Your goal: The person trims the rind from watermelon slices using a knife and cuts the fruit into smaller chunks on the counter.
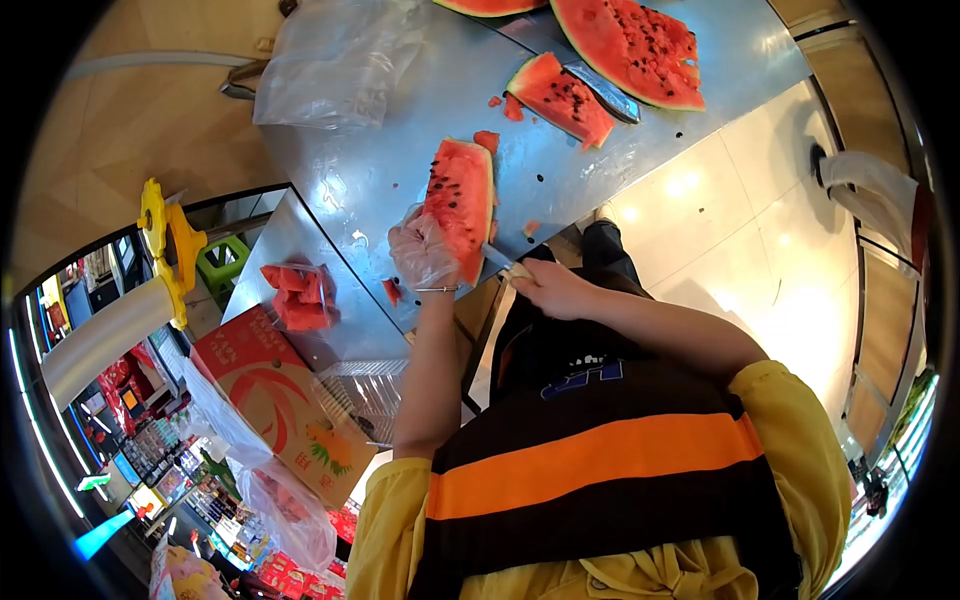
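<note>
A slab of watermelon (462, 200) with red flesh, black seeds and a strip of rind on its right side lies near the front edge of the metal table. My left hand (420, 248), in a clear plastic glove, grips the slab's lower left side; some fingertips are hard to make out. In my bare right hand (553, 288) is the pale handle of a knife (495, 256). Its blade points up and left, touching or very close to the rind at the slab's lower right. Small watermelon scraps (391, 291) lie beside the slab.
Larger watermelon pieces (640, 50) and a smaller wedge (560, 100) lie farther back on the metal table (700, 140). A clear plastic bag (335, 60) rests at the back left. Left of me are a container of watermelon chunks (300, 295), a cardboard box (285, 390) and clear trays (365, 395).
</note>
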Action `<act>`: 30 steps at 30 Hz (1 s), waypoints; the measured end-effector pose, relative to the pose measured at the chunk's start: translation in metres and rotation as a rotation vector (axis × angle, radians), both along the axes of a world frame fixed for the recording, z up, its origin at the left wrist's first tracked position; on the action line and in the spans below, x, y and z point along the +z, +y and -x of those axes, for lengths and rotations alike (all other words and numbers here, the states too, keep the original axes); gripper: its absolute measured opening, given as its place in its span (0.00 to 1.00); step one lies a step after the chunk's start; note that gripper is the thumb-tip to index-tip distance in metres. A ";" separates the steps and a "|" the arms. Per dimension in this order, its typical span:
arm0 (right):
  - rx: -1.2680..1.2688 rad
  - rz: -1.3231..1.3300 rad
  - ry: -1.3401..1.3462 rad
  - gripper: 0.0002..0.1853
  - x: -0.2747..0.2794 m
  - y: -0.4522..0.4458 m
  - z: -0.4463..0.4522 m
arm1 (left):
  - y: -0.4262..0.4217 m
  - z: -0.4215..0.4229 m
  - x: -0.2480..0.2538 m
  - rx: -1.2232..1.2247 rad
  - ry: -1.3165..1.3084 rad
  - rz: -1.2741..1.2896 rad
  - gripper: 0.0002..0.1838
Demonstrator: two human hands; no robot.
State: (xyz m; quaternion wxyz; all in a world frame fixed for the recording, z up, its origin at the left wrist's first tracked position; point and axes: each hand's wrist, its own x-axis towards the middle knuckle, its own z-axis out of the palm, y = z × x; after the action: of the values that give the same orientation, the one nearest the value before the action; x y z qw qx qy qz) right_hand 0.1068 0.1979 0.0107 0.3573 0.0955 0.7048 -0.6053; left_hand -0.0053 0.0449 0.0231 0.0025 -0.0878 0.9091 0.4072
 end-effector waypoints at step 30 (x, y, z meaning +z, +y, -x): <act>-0.083 -0.379 0.376 0.14 0.080 0.055 0.053 | 0.003 -0.007 -0.051 0.156 -0.164 -0.737 0.34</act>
State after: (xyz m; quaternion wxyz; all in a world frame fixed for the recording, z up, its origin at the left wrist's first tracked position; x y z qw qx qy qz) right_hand 0.0543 0.2530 0.0906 0.1707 0.0757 0.8551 -0.4837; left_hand 0.0016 0.0479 -0.0283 0.0756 -0.1825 0.6893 0.6970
